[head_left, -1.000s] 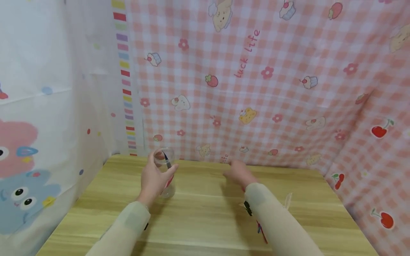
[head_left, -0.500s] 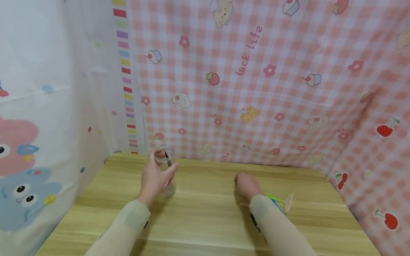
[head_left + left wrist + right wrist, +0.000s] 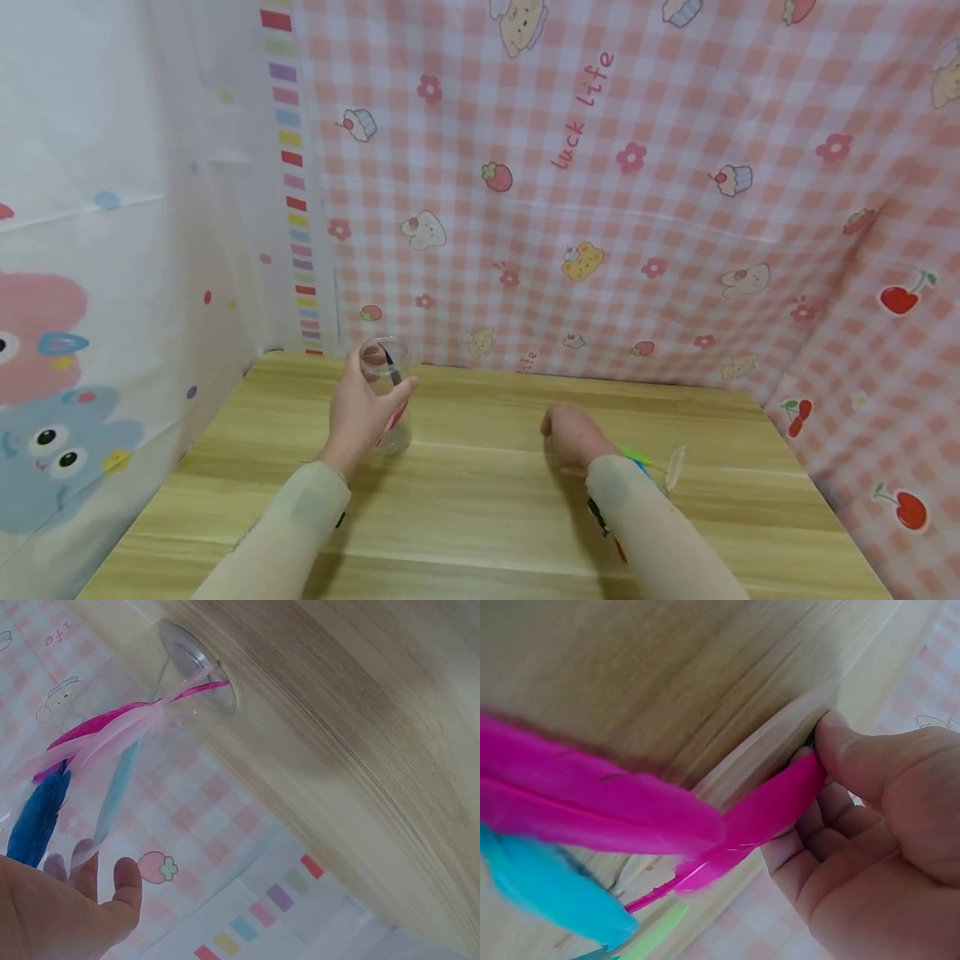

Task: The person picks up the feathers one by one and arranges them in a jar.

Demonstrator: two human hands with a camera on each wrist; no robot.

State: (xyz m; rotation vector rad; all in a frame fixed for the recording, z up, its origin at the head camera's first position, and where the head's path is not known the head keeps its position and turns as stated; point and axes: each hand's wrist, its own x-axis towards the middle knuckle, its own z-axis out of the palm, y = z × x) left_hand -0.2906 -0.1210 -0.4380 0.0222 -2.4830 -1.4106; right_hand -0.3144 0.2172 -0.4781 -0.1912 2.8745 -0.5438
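My left hand [image 3: 360, 417] grips a tall clear plastic cup [image 3: 397, 437] standing at the table's back left. In the left wrist view several feathers stand inside the cup: a magenta feather [image 3: 97, 727], a dark blue feather [image 3: 37, 817] and a light blue one among them. Farther right, my right hand [image 3: 573, 433] is low over the table. Its thumb and fingers pinch the end of a magenta feather [image 3: 772, 799] in the right wrist view. A second magenta feather [image 3: 592, 799] overlaps it there, with a cyan feather [image 3: 562, 889] below.
Beyond the right sleeve lie a green feather [image 3: 633, 454] and a pale feather [image 3: 677, 468]. A whitish feather [image 3: 757, 746] lies on the wooden table [image 3: 465, 517] beside the right fingers. A checked pink cloth [image 3: 480, 208] hangs behind the table.
My right hand has drawn back from the table's far side, slightly to the right, and its fingers are now low over the table. My left hand stays around the cup.
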